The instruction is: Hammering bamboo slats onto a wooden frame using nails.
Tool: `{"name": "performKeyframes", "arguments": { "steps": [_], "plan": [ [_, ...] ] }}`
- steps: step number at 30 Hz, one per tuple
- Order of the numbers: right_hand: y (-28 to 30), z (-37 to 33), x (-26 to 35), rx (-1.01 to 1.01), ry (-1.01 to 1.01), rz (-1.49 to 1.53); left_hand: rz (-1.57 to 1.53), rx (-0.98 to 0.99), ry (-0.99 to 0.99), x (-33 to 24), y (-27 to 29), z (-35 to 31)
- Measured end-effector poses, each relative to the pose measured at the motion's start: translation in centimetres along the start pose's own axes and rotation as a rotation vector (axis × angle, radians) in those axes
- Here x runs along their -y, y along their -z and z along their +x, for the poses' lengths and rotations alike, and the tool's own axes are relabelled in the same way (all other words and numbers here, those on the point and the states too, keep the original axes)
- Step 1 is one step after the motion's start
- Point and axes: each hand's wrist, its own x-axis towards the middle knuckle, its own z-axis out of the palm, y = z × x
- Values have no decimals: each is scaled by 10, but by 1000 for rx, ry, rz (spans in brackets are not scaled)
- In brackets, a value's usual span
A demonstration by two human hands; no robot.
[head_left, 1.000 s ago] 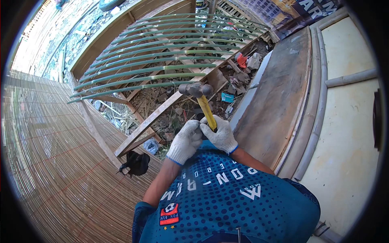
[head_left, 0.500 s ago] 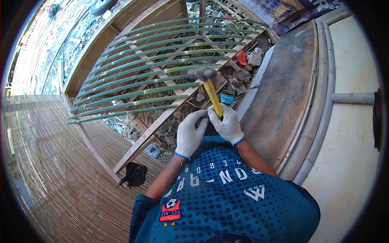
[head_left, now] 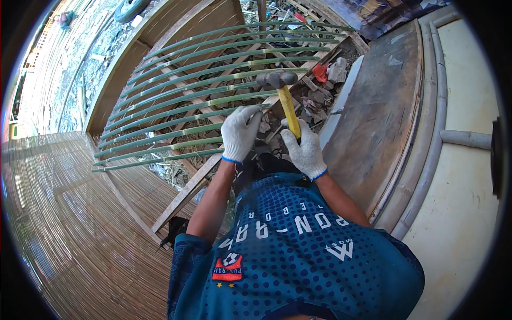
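Hammer [head_left: 286,104], metal-headed, yellow-handled, gripped by knit-gloved right hand [head_left: 305,152]; left hand [head_left: 240,133] curled, contents unclear.

The hammer handle [head_left: 288,109] is yellow, gloves [head_left: 238,134] white, slats [head_left: 226,100] green, and shirt [head_left: 298,261] dotted blue.

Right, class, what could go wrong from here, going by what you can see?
The left hand is close to the hammer, so a swing toward it might catch the fingers.
The right hand grips the handle through a knit glove, which could slip.
Rubble shows beside the green slats and through their gaps, so anything small that is dropped may be hard to find.
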Motion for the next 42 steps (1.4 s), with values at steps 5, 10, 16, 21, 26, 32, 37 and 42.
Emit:
{"name": "performKeyframes", "arguments": {
  "steps": [5, 10, 16, 21, 26, 32, 37, 42],
  "plan": [
    [20, -12, -23, -45, 2, -79, 10, 76, -176, 28, -11, 27],
    [28, -22, -16, -45, -191, -73, -387, 133, 116, 27, -5, 39],
    [17, -29, -11, -11, -255, -44, -710, 294, 528, 19, 7, 47],
    [9, -29, -7, -35, -219, -49, -365, 367, 179, 31, 12, 57],
    [1, -37, -11, -57, -236, -78, -139, 460, -98, 40, 13, 66],
    [-10, -49, -4, -102, -377, -95, 38, 421, -355, 53, -1, 59],
    [-22, -58, 1, -181, -377, -104, 52, 407, -374, 57, -4, 58],
    [-29, -60, 9, -183, -413, -136, 35, 354, -339, 57, -10, 55]
  ]
}}
